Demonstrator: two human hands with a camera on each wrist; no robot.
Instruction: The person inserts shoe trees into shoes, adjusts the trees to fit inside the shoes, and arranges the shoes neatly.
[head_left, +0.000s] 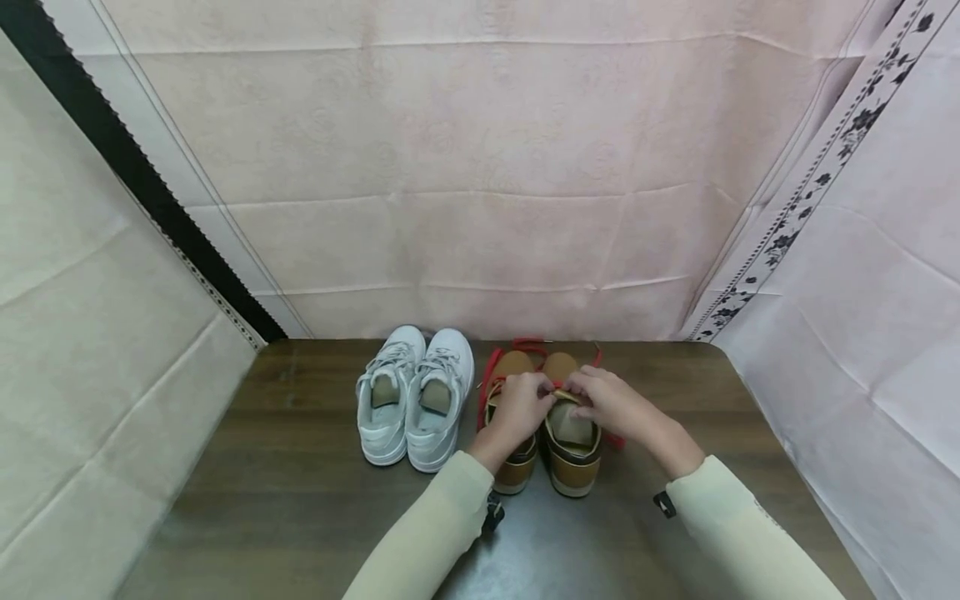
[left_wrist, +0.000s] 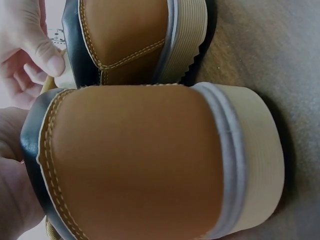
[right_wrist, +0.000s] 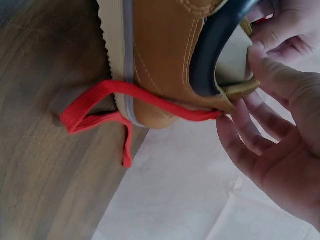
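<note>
Both hands meet at the tongue of the right-hand brown shoe (head_left: 573,467), a tan low shoe with dark collar and red lace. My left hand (head_left: 522,406) reaches over the other brown shoe (head_left: 512,479), its thumb and fingertips pinching the tongue's edge; those fingertips are partly hidden. From the other side my right hand (head_left: 611,400) pinches the tongue (right_wrist: 239,89) between thumb and fingers, beside the lace holes. A loose red lace (right_wrist: 145,97) runs from under its fingers down the shoe's side to the table. The left wrist view mostly shows a tan heel (left_wrist: 135,155).
A pair of white sneakers, the left one (head_left: 386,417) and right one (head_left: 438,417), stands left of the brown pair on the wooden table (head_left: 300,508). More red lace (head_left: 528,343) lies past the brown toes. Pale cloth (head_left: 480,208) hangs behind the table and at both sides.
</note>
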